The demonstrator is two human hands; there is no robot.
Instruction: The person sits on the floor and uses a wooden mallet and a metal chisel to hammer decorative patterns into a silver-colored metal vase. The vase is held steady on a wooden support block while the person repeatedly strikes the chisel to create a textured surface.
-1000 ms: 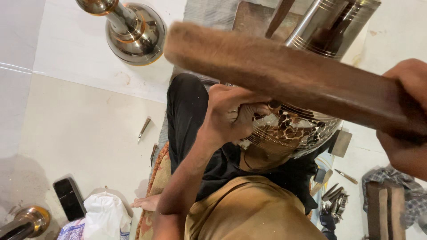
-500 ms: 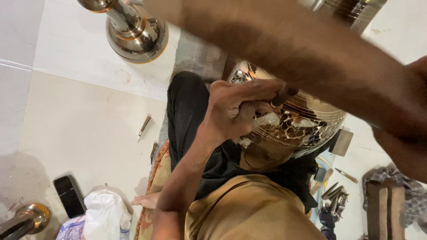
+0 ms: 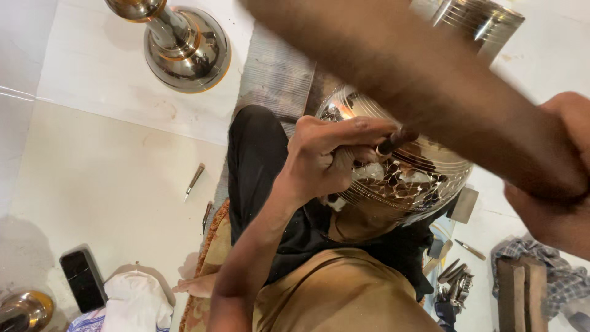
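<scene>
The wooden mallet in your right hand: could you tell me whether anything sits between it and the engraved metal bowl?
Yes: the small punch held by the left hand stands against the bowl, beneath the mallet in the right hand.

Wooden mallet [image 3: 430,92] lower, nearer punch [image 3: 393,140]

Polished metal vase [image 3: 184,46] standing on the pale floor [image 3: 92,184] up top; small knife-like tool [image 3: 194,181] lying loose nearby; black phone [image 3: 82,280] beside a white cloth [image 3: 138,301]; pile of metal tools [image 3: 455,286] next to a checked cloth [image 3: 562,276]; ribbed steel vessel [image 3: 482,21] at the top edge.
</scene>
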